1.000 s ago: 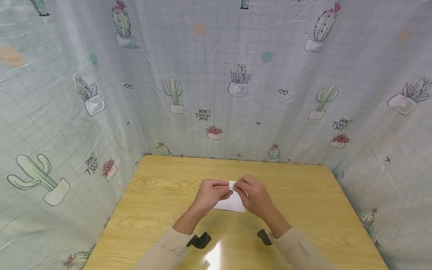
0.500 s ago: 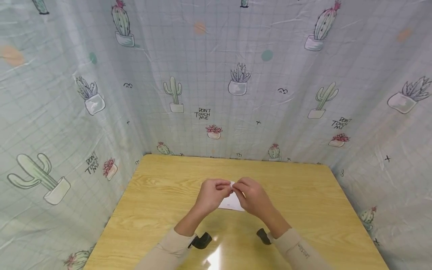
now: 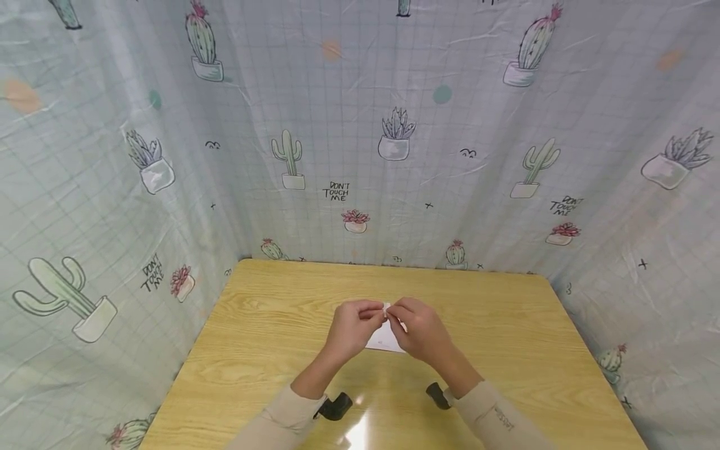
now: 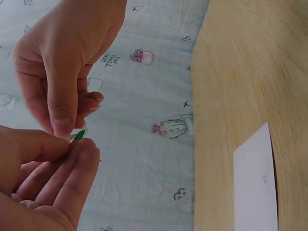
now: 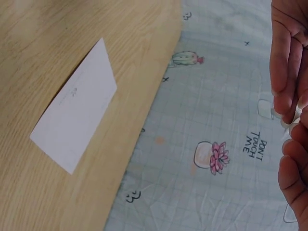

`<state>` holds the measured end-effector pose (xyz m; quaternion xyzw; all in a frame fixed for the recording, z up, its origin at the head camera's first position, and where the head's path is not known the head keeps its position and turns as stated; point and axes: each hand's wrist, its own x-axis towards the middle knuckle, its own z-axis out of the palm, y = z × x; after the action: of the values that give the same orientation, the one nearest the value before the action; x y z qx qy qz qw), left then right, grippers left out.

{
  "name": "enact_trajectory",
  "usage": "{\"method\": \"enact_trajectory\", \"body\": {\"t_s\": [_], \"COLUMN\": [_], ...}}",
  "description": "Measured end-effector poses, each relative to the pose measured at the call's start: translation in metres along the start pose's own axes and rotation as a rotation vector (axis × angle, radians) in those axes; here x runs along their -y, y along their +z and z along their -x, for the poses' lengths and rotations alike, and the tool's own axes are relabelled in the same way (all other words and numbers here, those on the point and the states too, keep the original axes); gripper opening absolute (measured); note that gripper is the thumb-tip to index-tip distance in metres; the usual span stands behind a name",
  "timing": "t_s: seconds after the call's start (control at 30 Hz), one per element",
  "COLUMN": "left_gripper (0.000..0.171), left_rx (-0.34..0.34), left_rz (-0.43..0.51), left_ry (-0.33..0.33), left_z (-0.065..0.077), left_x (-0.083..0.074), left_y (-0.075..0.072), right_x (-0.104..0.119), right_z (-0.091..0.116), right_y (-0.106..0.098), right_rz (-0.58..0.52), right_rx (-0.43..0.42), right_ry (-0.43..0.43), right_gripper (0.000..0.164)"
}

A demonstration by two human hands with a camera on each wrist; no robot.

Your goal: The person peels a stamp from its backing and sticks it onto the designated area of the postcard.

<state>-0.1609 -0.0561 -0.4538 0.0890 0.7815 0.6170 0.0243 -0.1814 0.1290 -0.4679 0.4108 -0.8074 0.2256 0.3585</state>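
In the head view my left hand point(image 3: 350, 328) and right hand point(image 3: 423, 331) meet fingertip to fingertip above the table. Between them is a tiny green and white piece point(image 4: 80, 134), mostly hidden by the fingers; its kind cannot be made out. The left wrist view shows my left thumb and fingers pinching it from below, while the right thumb and fingers pinch its upper end. A pale bit of it point(image 5: 294, 123) shows at the edge of the right wrist view. Under the hands lies a white rectangular card or flat box point(image 5: 77, 108) with small print.
A wood-grain table point(image 3: 270, 325) holds the white card near its middle. A cactus-print curtain point(image 3: 360, 125) encloses the table's back and both sides. Black wrist mounts point(image 3: 335, 406) hang under the sleeves.
The hands have drawn slightly closer together, covering more of the white card from the head view. Both keep their pinch at nearly the same place.
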Motion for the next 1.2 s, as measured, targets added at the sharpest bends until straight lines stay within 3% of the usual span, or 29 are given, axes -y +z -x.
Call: {"method": "enact_trajectory", "body": {"t_s": [0.33, 0.5, 0.63, 0.83, 1.2], "left_gripper": [0.03, 0.032, 0.034, 0.033, 0.033], "left_rx": [-0.049, -0.048, -0.054, -0.06, -0.029], "left_rz": [0.088, 0.176, 0.216, 0.223, 0.184], "left_ry": [0.006, -0.027, -0.06, -0.071, -0.064], "left_z": [0.006, 0.008, 0.008, 0.006, 0.006], "left_x": [0.006, 0.01, 0.011, 0.009, 0.014], "left_y": [0.004, 0.004, 0.004, 0.004, 0.004], "right_x": [0.001, 0.002, 0.001, -0.001, 0.003], "right_z": [0.003, 0.006, 0.009, 0.01, 0.012], "right_y": [0.007, 0.01, 0.01, 0.012, 0.014], "right_rz": [-0.032, -0.098, -0.077, -0.027, -0.045], "right_rx": [0.014, 0.042, 0.075, 0.081, 0.174], "right_ry": [0.037, 0.048, 0.048, 0.026, 0.135], "right_gripper": [0.012, 0.014, 0.004, 0.006, 0.016]}}
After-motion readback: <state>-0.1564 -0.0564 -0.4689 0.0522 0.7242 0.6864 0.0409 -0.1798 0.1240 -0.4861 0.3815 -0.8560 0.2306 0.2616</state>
